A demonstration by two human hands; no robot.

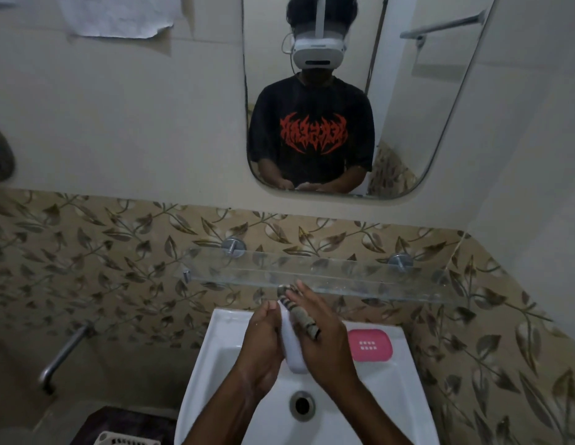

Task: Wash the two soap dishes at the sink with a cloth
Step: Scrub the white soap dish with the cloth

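Observation:
Over the white sink (388, 396) my left hand (263, 345) holds a white soap dish (292, 345) on edge, its length running away from me. My right hand (321, 342) presses a striped grey cloth (303, 314) against the dish's right side; the cloth pokes out between my fingers. A pink soap dish (371, 345) with small drain slots lies flat on the sink's back right ledge, apart from both hands. The tap is hidden behind my hands.
A glass shelf (344, 277) on metal brackets juts out just above and behind my hands. The drain (302, 405) sits below them. A metal pipe (63, 358) sticks out of the wall at left. A mirror (344, 91) hangs above. A white basket (125, 440) is at bottom left.

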